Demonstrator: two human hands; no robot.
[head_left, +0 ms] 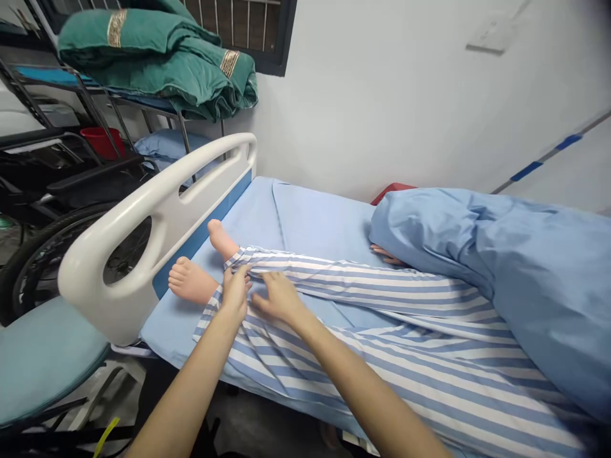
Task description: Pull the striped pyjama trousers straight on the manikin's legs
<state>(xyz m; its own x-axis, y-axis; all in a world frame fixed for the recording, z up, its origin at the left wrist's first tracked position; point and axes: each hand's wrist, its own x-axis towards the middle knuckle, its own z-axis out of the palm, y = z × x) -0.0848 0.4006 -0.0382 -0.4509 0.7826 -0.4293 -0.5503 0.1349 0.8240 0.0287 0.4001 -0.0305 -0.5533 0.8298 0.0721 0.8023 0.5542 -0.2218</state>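
A pair of legs in blue-and-white striped trousers (363, 280) lies along the bed, with smooth, doll-like bare feet (191, 280) toward the footboard. My left hand (235, 292) is over the lower trouser legs near the ankles, its thumb and fingers apart. Just to its right, my right hand (278, 296) reaches to the farther trouser leg below the knee, fingers spread. Both hands are at the fabric, and I see nothing held in either. A blue quilt (539, 286) covers the upper body, and fingertips (387, 255) show from under its edge.
The white footboard (147, 191) rises at the left end of the light blue sheet (305, 213). Beyond it stand a wheelchair (71, 210) and a rack with folded green quilts (162, 60). A teal stool seat (45, 359) is at lower left. The wall (382, 95) borders the bed's far side.
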